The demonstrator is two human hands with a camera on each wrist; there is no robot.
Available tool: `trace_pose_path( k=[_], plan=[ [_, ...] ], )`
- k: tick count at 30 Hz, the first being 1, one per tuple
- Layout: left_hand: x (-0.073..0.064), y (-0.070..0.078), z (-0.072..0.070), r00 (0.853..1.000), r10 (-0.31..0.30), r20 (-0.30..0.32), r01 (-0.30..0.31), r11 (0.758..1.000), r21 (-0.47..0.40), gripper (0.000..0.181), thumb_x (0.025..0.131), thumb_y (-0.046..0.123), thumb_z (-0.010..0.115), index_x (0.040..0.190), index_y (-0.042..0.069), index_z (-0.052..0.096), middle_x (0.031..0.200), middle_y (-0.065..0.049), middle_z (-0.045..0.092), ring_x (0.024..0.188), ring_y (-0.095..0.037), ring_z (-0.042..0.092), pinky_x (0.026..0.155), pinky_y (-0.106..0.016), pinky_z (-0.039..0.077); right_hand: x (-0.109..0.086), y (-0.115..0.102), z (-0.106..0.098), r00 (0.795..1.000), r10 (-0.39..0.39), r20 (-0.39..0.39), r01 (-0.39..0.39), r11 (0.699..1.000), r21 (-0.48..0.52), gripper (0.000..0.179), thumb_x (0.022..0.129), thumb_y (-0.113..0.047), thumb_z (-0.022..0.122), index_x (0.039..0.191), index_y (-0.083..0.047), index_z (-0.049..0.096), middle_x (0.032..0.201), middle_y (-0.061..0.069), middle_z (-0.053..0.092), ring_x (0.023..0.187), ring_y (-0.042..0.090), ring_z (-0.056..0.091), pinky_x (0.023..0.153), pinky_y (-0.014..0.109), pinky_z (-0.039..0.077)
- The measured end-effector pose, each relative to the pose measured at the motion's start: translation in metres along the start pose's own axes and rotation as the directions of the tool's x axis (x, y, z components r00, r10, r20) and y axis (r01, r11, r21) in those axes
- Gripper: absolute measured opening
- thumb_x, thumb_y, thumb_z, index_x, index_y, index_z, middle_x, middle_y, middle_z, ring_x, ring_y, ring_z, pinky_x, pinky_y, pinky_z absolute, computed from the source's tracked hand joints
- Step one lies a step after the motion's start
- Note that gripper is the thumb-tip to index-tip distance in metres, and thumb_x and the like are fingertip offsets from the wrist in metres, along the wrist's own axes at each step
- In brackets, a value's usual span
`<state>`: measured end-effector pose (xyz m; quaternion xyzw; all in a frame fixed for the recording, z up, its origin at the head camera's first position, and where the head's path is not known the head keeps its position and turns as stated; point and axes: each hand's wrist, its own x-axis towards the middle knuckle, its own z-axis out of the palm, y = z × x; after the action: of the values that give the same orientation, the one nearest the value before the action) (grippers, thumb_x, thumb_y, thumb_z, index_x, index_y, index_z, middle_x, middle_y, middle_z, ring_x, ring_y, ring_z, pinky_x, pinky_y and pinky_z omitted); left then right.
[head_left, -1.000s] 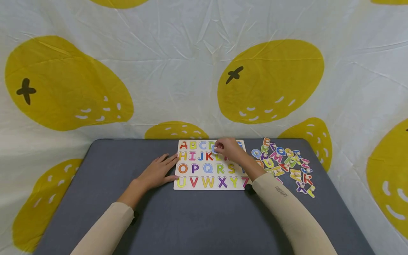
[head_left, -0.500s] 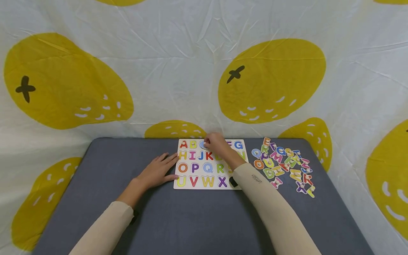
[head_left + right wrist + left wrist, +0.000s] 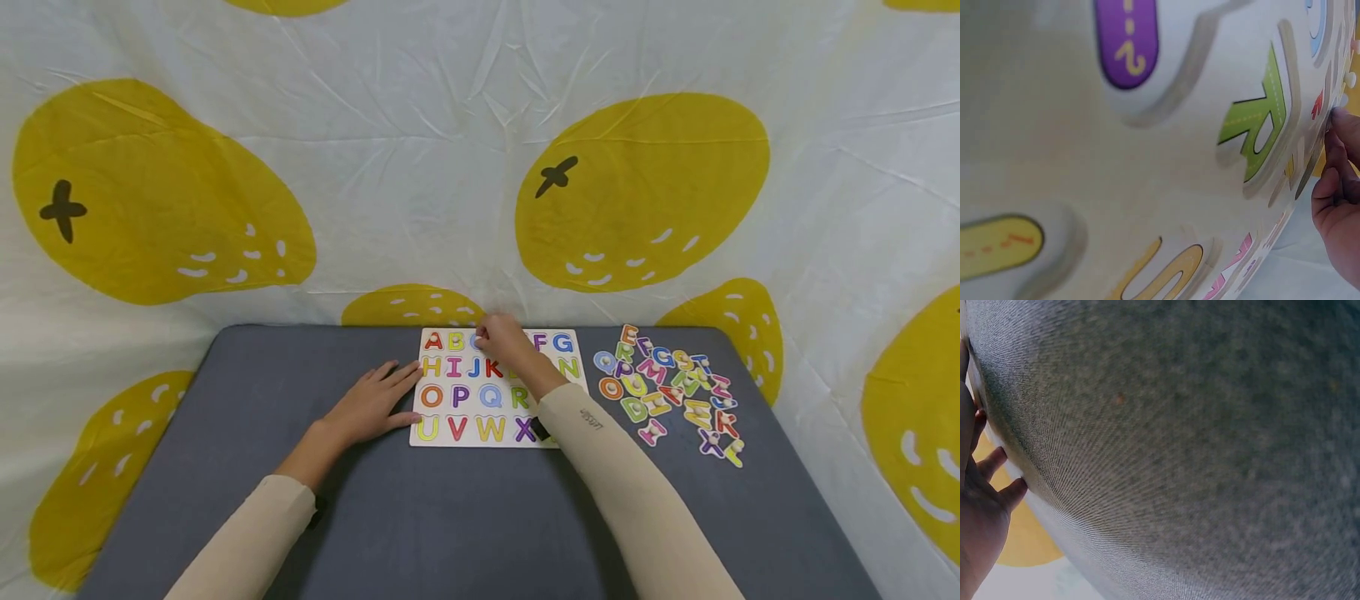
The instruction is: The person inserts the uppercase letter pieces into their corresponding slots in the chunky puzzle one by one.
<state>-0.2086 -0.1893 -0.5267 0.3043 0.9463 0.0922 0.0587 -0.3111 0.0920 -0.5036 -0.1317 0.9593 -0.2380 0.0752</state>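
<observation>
A wooden alphabet puzzle board [image 3: 467, 443] lies at the table's far side, printed with rows of colourful letters. The letter A piece [image 3: 433, 339] and letter B piece [image 3: 455, 340] sit in its top row, small knobs on them. My right hand [image 3: 507, 340] reaches over the board, its fingertips pinching the blue letter C piece [image 3: 472, 340] at the C slot; the hand partly hides this piece. In the right wrist view, thumb and fingers meet low over the board. My left hand [image 3: 375, 402] rests with fingers spread, fingertips and thumb on the board's left edge.
A pile of loose knobbed letter pieces [image 3: 672, 396] lies right of the board, some overlapping. The grey table [image 3: 465, 525] ends just behind the board, against a white curtain [image 3: 420, 192] with yellow fruit shapes. My right forearm crosses the board's lower right part.
My right hand has moved left along the top row, carrying the blue C piece to its slot, then shifted only slightly. The left hand has stayed at the board's left edge.
</observation>
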Motion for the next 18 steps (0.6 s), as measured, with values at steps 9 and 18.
trace_pose_path(
  k=[9,18],
  plan=[
    [0.0,0.0,0.0,1.0,0.007,-0.007,-0.007,1.0,0.0,0.088,0.096,0.062,0.062,0.164,0.016,0.031,0.17,-0.003,0.032,0.154,-0.041,0.031,0.12,-0.064,0.031,-0.004,0.002,0.001,1.0,0.031,0.001,-0.031,0.998,0.053,0.014,0.1,-0.021,0.071,0.104,-0.008,0.069,0.093,0.006,0.063,0.089,0.022,0.059,0.078,0.029,0.052],
    [0.0,0.0,-0.001,1.0,0.009,-0.007,-0.009,1.0,-0.001,0.087,0.096,0.061,0.062,0.164,0.015,0.032,0.169,-0.004,0.032,0.154,-0.041,0.031,0.12,-0.064,0.031,-0.016,0.017,-0.016,0.999,-0.035,-0.032,0.038,0.994,0.105,0.016,0.101,-0.019,0.068,0.111,-0.006,0.071,0.098,0.006,0.068,0.09,0.021,0.06,0.081,0.033,0.053]
  ],
)
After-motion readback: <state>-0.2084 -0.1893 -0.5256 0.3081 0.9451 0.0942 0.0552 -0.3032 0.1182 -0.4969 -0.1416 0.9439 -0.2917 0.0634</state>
